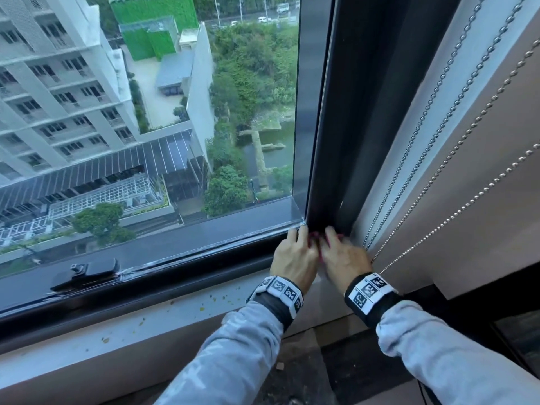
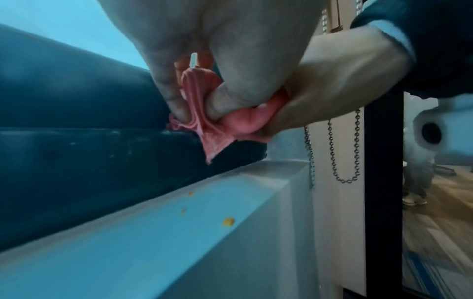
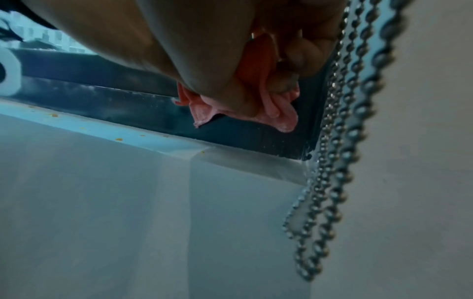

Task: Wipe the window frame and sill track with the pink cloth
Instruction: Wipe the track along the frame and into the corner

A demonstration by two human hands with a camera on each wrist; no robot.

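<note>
window frame (image 1: 344, 118): dark upright jamb at the right of the glass, met the dark bottom rail at the lower right corner; long axis vertical.
sill track (image 1: 187, 258): dark channel along the bottom of the glass, long axis ran left from the corner toward the black handle (image 1: 87, 273).
white sill ledge (image 2: 158, 232): below the track, dotted with small yellow crumbs (image 2: 228, 221).
bead chains (image 3: 340, 129): hung just right of the hands, touching or nearly touching the right hand; snag risk, my read.
left hand (image 1: 293, 255): grip closed on the cloth, thumb and fingers pinching a ridge of it.
right hand (image 1: 342, 255): grip also closed on the cloth, fingers curled round bunched folds; blurred in the head view.
pink cloth (image 2: 204, 121): bunched between both hands, right at the corner, loose end hanging over the dark rail; whether it touched the track, cannot tell.
key relation: cloth sat inside both grips at the track's right end; unwiped track lay left, jamb straight up. Left hand nearer the track run, right hand nearer the jamb.
step, judged: re-bunching the cloth or scrubbing the corner.
</note>
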